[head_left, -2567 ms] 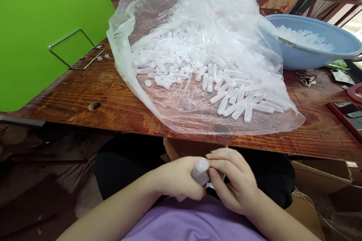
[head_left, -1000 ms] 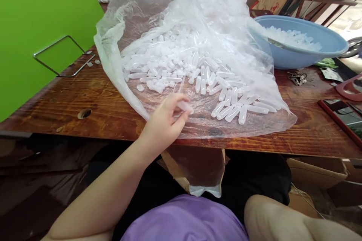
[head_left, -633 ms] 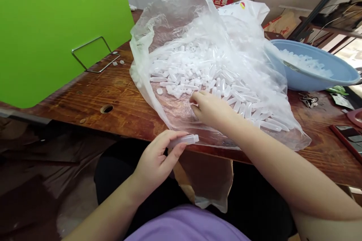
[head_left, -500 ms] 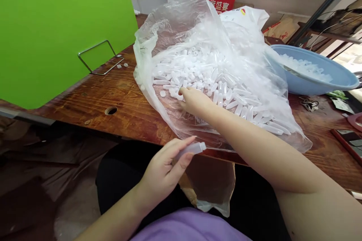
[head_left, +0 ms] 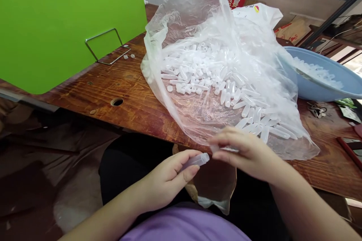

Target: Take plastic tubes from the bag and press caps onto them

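Observation:
My left hand (head_left: 172, 175) is closed around a small translucent plastic tube (head_left: 198, 160), its threaded neck pointing right and slightly up. Just right of that neck, my right hand (head_left: 240, 150) pinches a small whitish cap (head_left: 215, 148) between thumb and fingers; motion blurs it somewhat. Cap and neck are apart. Beyond both hands, a clear plastic bag (head_left: 195, 116) lies spread on the table, with loose caps (head_left: 198, 71) piled toward its left and middle and many tubes (head_left: 256, 115) toward its right.
A green board (head_left: 68, 26) with a metal wire stand (head_left: 107, 47) stands at left on the wooden table (head_left: 138, 109). At right are a blue basin (head_left: 319, 79) holding translucent pieces, keys (head_left: 317, 110) and a red-edged device (head_left: 350, 150). An open bag (head_left: 215, 184) hangs below the table edge.
My right hand has come back from the cap pile toward my body, bringing a cap close to the tube's neck. My left hand still holds the tube, a little lower in view.

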The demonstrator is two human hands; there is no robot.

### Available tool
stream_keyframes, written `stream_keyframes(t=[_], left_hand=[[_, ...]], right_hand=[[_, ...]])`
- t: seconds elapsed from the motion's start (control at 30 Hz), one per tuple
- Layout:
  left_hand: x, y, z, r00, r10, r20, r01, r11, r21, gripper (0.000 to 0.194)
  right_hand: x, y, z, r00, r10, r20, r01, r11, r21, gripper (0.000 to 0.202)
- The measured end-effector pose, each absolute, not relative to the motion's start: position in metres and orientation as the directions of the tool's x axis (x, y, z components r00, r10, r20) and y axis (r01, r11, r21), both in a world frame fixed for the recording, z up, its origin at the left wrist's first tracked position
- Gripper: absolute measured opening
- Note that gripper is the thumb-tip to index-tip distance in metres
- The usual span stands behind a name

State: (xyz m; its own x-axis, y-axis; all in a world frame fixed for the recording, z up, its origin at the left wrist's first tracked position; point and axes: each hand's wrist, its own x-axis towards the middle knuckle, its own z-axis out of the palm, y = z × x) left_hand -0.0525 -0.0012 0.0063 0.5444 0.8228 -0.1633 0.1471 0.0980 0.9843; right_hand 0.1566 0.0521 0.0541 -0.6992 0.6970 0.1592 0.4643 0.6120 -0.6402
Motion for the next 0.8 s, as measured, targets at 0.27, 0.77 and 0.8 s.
stream_keyframes(t=[0.27, 0.77, 0.8], left_hand=[[-0.037, 0.009, 0.020, 0.775, 0.565, -0.285, 0.237, 0.159, 0.958, 0.028], [-0.029, 0.011, 0.020, 0.759, 0.578, -0.300, 0.507, -0.237, 0.829, 0.021], [-0.029, 0.011, 0.019, 0.765, 0.571, -0.297, 0.510, -0.256, 0.821, 0.020]], right_hand=[[0.181, -0.008, 0.027, -0.682, 0.639, 0.357, 0.315, 0.697, -0.644, 0.034], [0.176, -0.031, -0.003, -0.444, 0.893, 0.075, 0.556, 0.340, -0.758, 0.032], [0.176, -0.032, -0.003, -0.425, 0.904, 0.047, 0.565, 0.306, -0.766, 0.040]])
